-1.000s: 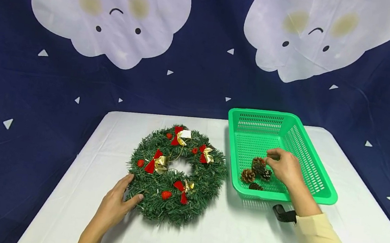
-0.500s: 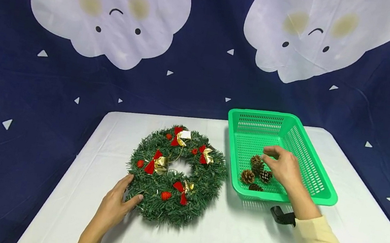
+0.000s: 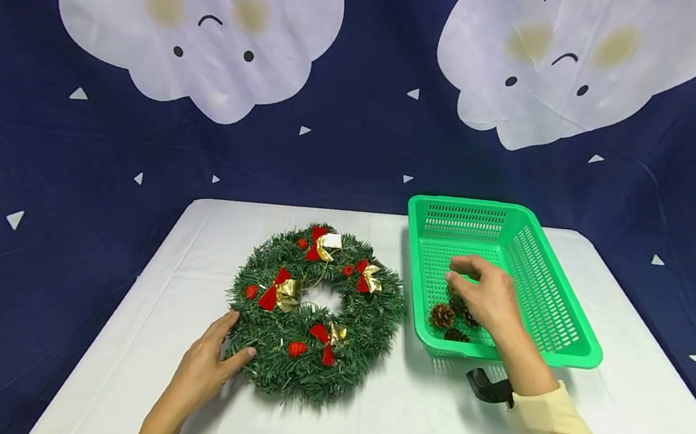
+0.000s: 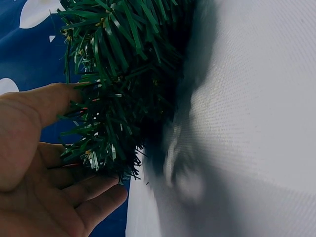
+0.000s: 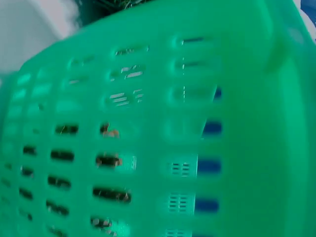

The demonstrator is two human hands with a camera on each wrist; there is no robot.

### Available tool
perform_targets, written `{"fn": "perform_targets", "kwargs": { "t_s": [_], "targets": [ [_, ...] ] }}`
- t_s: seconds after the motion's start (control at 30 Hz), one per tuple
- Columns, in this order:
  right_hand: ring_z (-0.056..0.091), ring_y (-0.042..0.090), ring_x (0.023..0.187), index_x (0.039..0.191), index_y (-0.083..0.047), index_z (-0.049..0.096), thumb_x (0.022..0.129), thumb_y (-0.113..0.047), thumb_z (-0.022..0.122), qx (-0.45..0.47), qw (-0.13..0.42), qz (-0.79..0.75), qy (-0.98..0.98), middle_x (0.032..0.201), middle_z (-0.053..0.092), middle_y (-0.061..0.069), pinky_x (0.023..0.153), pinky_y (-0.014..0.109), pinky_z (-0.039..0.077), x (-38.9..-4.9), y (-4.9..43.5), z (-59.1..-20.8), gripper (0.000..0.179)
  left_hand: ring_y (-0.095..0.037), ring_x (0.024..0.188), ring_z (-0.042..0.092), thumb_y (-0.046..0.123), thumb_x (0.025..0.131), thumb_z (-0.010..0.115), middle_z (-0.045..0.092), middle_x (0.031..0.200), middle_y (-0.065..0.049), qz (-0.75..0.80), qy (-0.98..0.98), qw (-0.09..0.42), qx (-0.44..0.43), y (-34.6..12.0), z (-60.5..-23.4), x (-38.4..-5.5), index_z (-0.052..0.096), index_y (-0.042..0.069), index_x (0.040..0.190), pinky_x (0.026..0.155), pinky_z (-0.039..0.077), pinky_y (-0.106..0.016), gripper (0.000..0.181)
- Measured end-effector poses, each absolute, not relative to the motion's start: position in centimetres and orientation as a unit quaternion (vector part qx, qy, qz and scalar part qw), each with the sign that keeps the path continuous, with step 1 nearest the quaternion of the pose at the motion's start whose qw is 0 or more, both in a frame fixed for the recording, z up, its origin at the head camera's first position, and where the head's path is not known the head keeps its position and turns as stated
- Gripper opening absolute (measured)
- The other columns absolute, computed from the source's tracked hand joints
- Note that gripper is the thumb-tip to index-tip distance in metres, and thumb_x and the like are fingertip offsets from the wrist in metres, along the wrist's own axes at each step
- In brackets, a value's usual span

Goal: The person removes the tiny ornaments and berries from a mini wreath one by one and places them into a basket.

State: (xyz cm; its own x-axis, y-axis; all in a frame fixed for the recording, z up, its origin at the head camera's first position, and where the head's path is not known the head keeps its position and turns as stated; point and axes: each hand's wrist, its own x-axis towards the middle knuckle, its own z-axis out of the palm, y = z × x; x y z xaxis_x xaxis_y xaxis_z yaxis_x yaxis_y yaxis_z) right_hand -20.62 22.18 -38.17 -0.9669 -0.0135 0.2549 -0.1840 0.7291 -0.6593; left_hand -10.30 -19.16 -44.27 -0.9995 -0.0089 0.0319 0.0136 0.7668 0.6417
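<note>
A green wreath (image 3: 301,372) with red and gold bows and red berries lies on the white table. My left hand (image 3: 206,363) holds its near left edge. In the left wrist view the thumb and fingers of that hand (image 4: 54,192) straddle the wreath's green needles (image 4: 113,98). At the right, my right hand (image 3: 489,294) hangs over a green basket (image 3: 552,273), its thumb and fingers curved and apart with nothing visible between them. Several pine cones (image 3: 443,316) lie in the basket's near left corner, partly hidden by that hand.
The slotted basket wall (image 5: 148,143) fills the blurred right wrist view, with brown cones showing through the slots. A dark blue cloth (image 3: 355,159) with cloud faces hangs behind the table (image 3: 399,429).
A reddish-brown cone under my right fingertips now rests among the other cones. My right hand has moved left over them. The left hand and wreath have stayed put.
</note>
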Motion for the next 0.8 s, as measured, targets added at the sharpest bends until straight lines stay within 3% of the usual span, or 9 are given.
{"fn": "perform_targets", "kwargs": {
  "t_s": [0.8],
  "targets": [
    [0.063, 0.033, 0.110, 0.117, -0.012, 0.065, 0.088, -0.028, 0.066, 0.092, 0.117, 0.410, -0.900, 0.114, 0.069, 0.009, 0.090, 0.049, 0.050, -20.4, 17.5, -37.4, 0.033, -0.043, 0.137, 0.032, 0.029, 0.088, 0.065, 0.029, 0.153, -0.019, -0.339, -0.940, 0.018, -0.004, -19.2, -44.3, -10.4, 0.030, 0.002, 0.147, 0.108, 0.030, -0.061, 0.074]
  ]
}}
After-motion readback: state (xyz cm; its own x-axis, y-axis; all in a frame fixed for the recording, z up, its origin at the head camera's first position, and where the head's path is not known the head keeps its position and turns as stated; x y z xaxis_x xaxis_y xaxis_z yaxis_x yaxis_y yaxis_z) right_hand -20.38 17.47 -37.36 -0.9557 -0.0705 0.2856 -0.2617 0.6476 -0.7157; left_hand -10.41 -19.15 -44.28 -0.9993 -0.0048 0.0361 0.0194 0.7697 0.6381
